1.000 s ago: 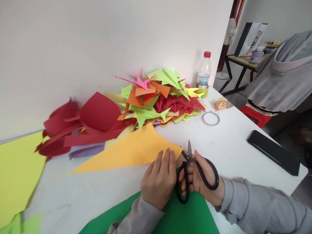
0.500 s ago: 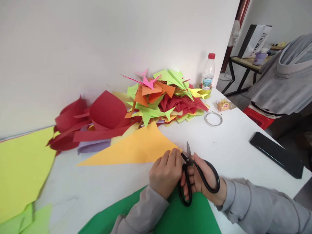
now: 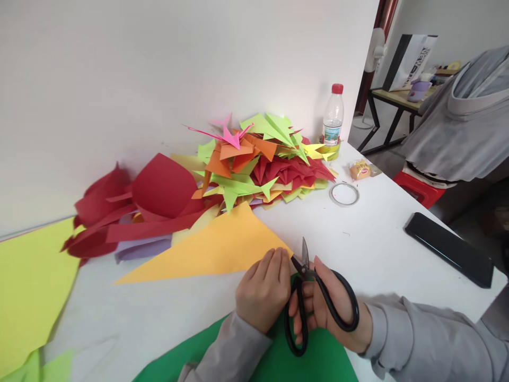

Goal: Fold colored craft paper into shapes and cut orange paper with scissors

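holding black-looped metal scissors (image 3: 304,270) with blades parted, the right grip (image 3: 326,306) is clasping their handles. the left grip (image 3: 263,289) is covering the edge of the orange-yellow paper sheet (image 3: 214,249); thumb hidden, cannot tell if pinching. sheet is lying across the white bench (image 3: 95,307), corner beside the blades. probably handling light, floppy, crease-prone; best held near that corner.
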Demonstrator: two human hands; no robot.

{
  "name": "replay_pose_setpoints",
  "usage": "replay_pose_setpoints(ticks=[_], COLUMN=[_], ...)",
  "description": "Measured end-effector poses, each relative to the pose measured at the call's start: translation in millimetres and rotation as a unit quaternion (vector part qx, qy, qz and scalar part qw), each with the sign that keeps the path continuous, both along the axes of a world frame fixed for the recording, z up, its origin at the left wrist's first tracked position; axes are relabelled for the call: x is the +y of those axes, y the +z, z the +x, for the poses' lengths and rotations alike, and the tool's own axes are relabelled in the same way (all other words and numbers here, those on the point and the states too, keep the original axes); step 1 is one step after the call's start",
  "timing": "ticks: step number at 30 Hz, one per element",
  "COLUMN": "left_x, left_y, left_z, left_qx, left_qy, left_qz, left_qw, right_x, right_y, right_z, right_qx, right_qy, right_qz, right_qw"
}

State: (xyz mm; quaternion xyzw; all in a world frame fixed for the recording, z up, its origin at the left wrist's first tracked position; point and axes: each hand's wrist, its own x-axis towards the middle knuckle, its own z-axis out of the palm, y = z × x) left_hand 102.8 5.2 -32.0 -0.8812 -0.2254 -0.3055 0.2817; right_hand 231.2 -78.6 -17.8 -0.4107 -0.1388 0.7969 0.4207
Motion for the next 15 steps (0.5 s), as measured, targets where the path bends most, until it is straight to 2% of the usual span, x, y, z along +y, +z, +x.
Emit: replay_pose_setpoints(ticks=[9, 15], left_x=[2.0, 2.6], left_y=[0.5, 0.2], left_z=[-3.6, -3.6], left_qx=[0.009, 0.018], left_qy=[-0.035, -0.028], left_qz=[0.005, 0.002], left_qw=[0.999, 0.999], right_x=[-1.0, -1.6], right_y=[4.3, -3.5], right_z=[2.1, 0.1], right_qx=[0.004, -0.018], right_qy=[0.014, 0.011], right_qz=[-0.015, -0.005], right_qw=[1.000, 1.000])
